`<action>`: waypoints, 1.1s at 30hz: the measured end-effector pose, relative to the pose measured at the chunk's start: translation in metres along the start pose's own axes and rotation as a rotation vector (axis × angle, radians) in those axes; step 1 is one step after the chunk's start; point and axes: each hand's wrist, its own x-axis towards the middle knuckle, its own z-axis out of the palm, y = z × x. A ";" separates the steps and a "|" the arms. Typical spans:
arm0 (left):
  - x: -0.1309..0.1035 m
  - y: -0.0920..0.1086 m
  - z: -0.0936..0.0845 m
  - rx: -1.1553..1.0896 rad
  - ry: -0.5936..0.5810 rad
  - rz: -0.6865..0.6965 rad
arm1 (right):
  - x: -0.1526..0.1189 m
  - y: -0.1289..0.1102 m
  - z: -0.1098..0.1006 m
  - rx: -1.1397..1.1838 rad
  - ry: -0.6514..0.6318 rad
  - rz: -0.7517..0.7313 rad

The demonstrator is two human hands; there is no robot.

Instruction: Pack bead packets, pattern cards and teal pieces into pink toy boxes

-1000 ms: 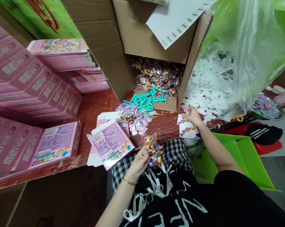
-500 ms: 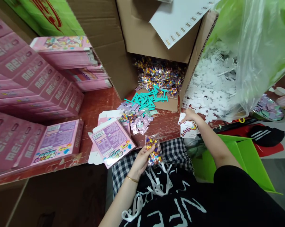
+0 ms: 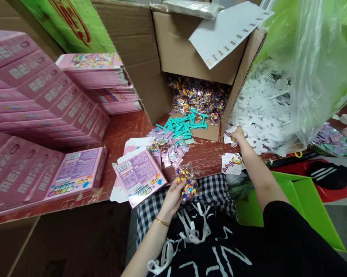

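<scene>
Two hands are in play, each on a separate item. A clear bag of multicoloured beads [image 3: 187, 181] is pinched by the left hand [image 3: 173, 194] at the near table edge, just right of the flat pink box [image 3: 140, 176]; fingers are closed on the bag's lower left side, and that grip matches the earlier frames, with the bag only slightly shifted.

Change is on the right side. The right hand [image 3: 237, 133] was resting on the stack of pattern cards [image 3: 231, 163] a second ago; it has since been moved up and away, to the edge of the white plastic grid pieces [image 3: 259, 111] spilling from the clear plastic bag [image 3: 314, 69]. One card seems to have been lifted with it, since a printed corner shows under the fingers, though that cannot be confirmed. Fingers look curled closed; whether a white piece is already gripped cannot be told.

Judged reading: beads in hand, card picked, grid piece being collected as the next component. The open flat box is within easy reach of the left hand.

Teal sticks [image 3: 182, 125] and small sachets [image 3: 169, 145] lie untouched between box and carton [image 3: 190, 61]. Finished pink boxes [image 3: 40, 100] are stacked at left.
</scene>
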 end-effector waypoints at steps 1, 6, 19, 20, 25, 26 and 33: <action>0.000 0.001 0.001 -0.007 0.013 0.005 | 0.001 -0.003 0.003 -0.011 0.018 0.040; 0.000 0.006 -0.001 -0.001 0.040 0.030 | -0.007 -0.007 -0.030 0.001 0.075 0.094; 0.010 -0.001 0.019 -0.027 0.081 0.235 | -0.246 -0.047 0.085 0.456 -0.462 -0.266; 0.010 -0.001 0.016 -0.016 0.128 0.245 | -0.237 -0.056 0.094 0.379 -0.375 -0.388; 0.001 0.009 -0.001 -0.050 0.168 0.165 | -0.119 -0.111 0.108 -0.087 -0.108 -0.740; -0.001 0.011 -0.002 -0.060 0.144 0.132 | -0.096 -0.121 0.111 -0.192 -0.138 -0.736; -0.001 0.020 0.001 -0.159 0.144 0.091 | -0.027 -0.146 0.114 -0.373 -0.271 -0.665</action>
